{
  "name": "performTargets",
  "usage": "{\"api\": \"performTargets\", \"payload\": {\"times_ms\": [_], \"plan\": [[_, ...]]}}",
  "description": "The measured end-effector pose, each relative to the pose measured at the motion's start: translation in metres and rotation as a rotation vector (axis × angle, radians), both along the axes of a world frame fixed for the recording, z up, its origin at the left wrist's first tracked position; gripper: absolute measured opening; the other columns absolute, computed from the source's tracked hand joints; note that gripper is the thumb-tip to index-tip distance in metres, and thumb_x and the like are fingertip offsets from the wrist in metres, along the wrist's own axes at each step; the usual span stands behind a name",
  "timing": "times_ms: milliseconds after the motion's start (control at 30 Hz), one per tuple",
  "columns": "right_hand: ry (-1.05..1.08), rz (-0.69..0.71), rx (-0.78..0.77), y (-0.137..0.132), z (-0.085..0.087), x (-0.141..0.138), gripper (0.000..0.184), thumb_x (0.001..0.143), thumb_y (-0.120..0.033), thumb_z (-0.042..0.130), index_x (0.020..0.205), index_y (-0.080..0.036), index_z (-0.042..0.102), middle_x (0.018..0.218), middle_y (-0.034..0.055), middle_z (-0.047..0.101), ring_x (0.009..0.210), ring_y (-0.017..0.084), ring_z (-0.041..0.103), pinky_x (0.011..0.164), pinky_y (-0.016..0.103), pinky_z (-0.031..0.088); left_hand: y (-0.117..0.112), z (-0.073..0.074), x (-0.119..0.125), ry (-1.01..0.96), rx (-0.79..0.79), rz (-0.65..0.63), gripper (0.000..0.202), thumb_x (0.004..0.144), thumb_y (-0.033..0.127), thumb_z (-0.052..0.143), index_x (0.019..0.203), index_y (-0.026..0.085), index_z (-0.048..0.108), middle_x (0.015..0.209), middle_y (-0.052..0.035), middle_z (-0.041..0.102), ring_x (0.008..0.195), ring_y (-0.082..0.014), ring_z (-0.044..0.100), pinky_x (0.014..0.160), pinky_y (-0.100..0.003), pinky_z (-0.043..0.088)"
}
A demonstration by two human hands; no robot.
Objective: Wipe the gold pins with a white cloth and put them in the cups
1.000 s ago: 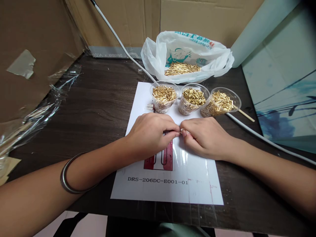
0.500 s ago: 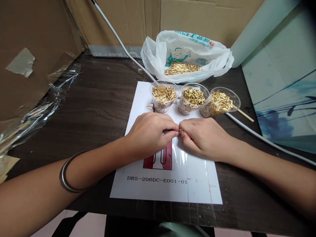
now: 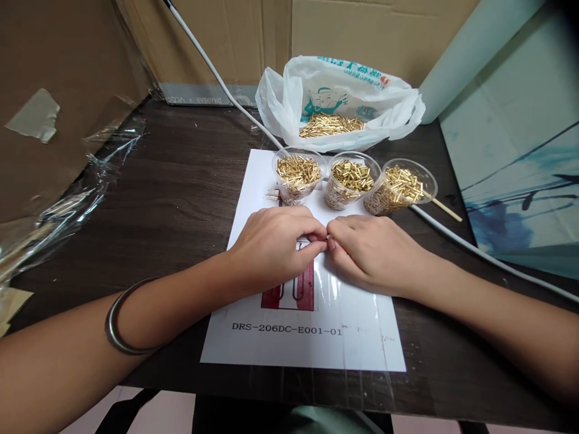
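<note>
Above a printed white sheet (image 3: 271, 346), my left hand (image 3: 280, 247) and my right hand (image 3: 377, 250) meet at the fingertips. Both are closed in a pinch, thumb against forefinger. Whatever sits between the fingertips is too small and covered to name. Just beyond my hands stand three clear plastic cups: a left cup (image 3: 296, 196), a middle cup (image 3: 338, 199) and a right cup (image 3: 376, 204). Each is filled with small gold-coloured metal pins or tubes. My left hand partly hides a dark red printed picture (image 3: 308, 289) on the sheet.
Behind the cups lies an open white plastic bag (image 3: 280, 114) with more gold pieces. A white cable (image 3: 212, 71) crosses the dark table (image 3: 172, 181). A thin wooden stick (image 3: 447, 211) pokes out by the right cup. Cardboard (image 3: 362, 30) walls the back.
The view has shifted very slightly. My two hands stay pinched together in nearly the same place, with only a tiny movement at the fingertips.
</note>
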State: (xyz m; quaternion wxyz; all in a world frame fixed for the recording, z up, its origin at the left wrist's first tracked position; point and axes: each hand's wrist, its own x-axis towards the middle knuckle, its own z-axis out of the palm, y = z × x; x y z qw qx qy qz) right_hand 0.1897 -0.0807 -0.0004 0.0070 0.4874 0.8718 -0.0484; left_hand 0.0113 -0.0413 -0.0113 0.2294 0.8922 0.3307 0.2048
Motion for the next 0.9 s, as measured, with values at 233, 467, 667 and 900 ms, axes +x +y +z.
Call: {"api": "performTargets", "payload": {"times_ms": [233,467,667,900], "plan": [[0.120,-0.127,0.104,-0.005,0.001,0.002,0.026,0.083,-0.036,0.037,0.067,-0.017,0.040,0.061,-0.0001,0.046,0.056,0.011,0.041,0.055,0.026,0.024,0.001,0.000,0.001,0.010,0.001,0.001,0.011,0.078,0.023,0.056,0.078,0.022,0.067,0.079,0.0047,0.065,0.075,-0.0112,0.057,0.067,-0.024,0.042],[0.234,-0.106,0.276,-0.004,0.044,0.017,0.020,0.081,-0.025,0.042,0.066,-0.015,0.049,0.054,-0.0011,0.043,0.049,0.008,0.035,0.052,0.024,0.025,0.000,0.003,-0.001,0.023,0.005,-0.043,0.010,0.077,0.023,0.057,0.081,0.022,0.065,0.081,0.0039,0.062,0.077,-0.0115,0.056,0.070,-0.025,0.042],[0.039,-0.241,0.375,0.015,0.060,0.057,0.019,0.080,-0.026,0.047,0.091,-0.026,0.062,0.081,-0.0022,0.064,0.068,0.013,0.054,0.059,0.025,0.034,0.001,0.001,-0.002,0.029,0.019,-0.069,0.013,0.079,0.022,0.055,0.082,0.023,0.068,0.082,0.0023,0.061,0.074,-0.0112,0.054,0.066,-0.025,0.042],[-0.027,-0.353,0.221,0.024,0.060,0.076,0.028,0.074,-0.047,0.057,0.096,-0.031,0.068,0.053,-0.0036,0.055,0.045,0.003,0.037,0.049,0.023,0.024,0.000,0.003,-0.001,-0.006,-0.012,-0.057,0.018,0.084,0.023,0.050,0.083,0.020,0.068,0.080,-0.0002,0.063,0.075,-0.0123,0.055,0.068,-0.025,0.043]]}}
